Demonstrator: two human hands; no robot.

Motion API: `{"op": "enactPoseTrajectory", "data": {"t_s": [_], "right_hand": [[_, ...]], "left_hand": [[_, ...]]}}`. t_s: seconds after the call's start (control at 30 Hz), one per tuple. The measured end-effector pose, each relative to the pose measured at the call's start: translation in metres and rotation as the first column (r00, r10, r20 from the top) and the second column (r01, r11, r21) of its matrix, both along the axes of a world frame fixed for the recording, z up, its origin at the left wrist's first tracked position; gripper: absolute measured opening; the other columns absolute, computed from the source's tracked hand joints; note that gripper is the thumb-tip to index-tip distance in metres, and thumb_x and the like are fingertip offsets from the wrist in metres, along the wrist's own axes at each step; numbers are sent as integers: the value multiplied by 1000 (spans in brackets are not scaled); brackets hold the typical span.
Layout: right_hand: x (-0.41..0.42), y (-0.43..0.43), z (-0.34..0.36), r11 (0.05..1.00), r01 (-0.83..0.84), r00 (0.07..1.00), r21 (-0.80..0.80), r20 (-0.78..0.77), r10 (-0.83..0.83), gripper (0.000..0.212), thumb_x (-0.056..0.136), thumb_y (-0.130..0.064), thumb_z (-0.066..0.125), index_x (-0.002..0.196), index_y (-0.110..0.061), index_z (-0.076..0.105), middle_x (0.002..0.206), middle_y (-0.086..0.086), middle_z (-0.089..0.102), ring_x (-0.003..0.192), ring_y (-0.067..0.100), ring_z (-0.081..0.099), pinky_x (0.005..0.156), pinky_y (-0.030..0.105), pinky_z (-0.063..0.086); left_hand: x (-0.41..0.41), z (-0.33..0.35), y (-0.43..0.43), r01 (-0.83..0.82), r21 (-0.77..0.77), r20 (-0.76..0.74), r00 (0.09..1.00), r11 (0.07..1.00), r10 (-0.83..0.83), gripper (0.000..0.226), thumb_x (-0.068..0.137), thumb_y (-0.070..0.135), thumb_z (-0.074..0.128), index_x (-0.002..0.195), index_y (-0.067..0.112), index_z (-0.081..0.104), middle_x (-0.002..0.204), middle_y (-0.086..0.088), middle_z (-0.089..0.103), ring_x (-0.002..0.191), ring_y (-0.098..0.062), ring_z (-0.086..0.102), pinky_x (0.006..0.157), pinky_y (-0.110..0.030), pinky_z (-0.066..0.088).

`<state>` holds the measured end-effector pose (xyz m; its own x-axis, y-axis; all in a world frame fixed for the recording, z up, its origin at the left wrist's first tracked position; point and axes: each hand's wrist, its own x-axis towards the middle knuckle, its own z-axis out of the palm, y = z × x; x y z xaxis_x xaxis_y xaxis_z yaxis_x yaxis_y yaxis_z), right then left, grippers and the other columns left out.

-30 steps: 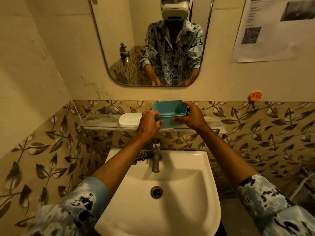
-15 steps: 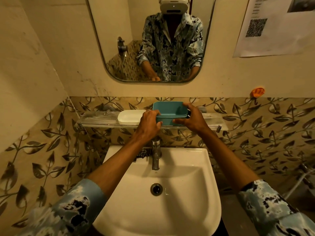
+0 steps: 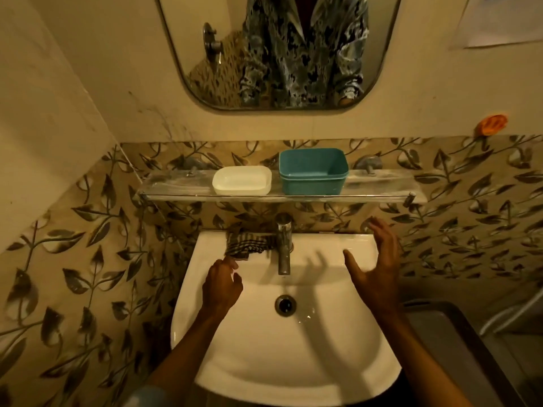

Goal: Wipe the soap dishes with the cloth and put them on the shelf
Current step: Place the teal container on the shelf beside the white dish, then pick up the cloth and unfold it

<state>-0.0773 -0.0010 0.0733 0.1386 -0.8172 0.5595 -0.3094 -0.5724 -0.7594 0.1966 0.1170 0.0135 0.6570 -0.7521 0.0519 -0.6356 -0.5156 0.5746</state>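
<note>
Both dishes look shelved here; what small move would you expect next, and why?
Probably the left hand closes on the checked cloth beside the tap, to put it away: the white dish and teal dish sit on the shelf, and the right hand hovers open, empty.

Both my forearms (image 3: 188, 342) are bare and reach forward, well apart from each other. My left hand (image 3: 221, 286) shows its back to me, with the fingers loosely curled, and it holds nothing. My right hand (image 3: 374, 268) is a little further forward, palm turned to the left, fingers straight and spread, also holding nothing.
</note>
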Motion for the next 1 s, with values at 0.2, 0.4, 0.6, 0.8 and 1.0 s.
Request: {"op": "enactPoseTrajectory", "data": {"t_s": [0.2,0.4,0.6,0.8,1.0], "right_hand": [[2,41,-68,967,-16,995,253,-88,39,59,73,-6,78,125,-17,51,136,6,48,126,23,47,100,54,46],[17,67,-101,933,-40,988,358,-123,90,64,73,-11,79,117,-45,48,130,-11,46,116,7,52,89,30,50],[34,64,-102,884,-111,974,455,-128,188,49,76,-14,77,112,-37,54,130,-6,47,115,11,53,85,19,48],[58,54,-81,840,-225,962,494,-23,272,43,80,-10,73,106,-38,55,122,-8,54,113,9,55,81,10,50],[89,36,-41,570,-444,887,691,246,391,27,88,-24,65,114,-28,60,114,-9,67,109,7,61,87,18,51]], "left_hand": [[38,-20,-32,32,145,10,999,989,-34,49,82,20,64,127,10,48,127,-14,51,119,-31,46,97,-44,44],[51,-28,-85,191,205,61,976,960,-207,67,81,27,68,140,13,39,142,-15,43,131,-35,39,107,-44,36],[67,-31,-98,151,388,86,976,909,-199,66,72,42,73,128,15,50,135,-13,47,125,-35,41,102,-45,37],[72,-8,-71,275,115,-417,885,955,-205,39,70,20,81,98,6,59,100,-15,66,97,-30,64,82,-42,53],[48,44,-34,450,-261,-833,342,854,-435,60,77,10,73,131,20,49,123,-16,63,111,-29,63,91,-38,54]]}}
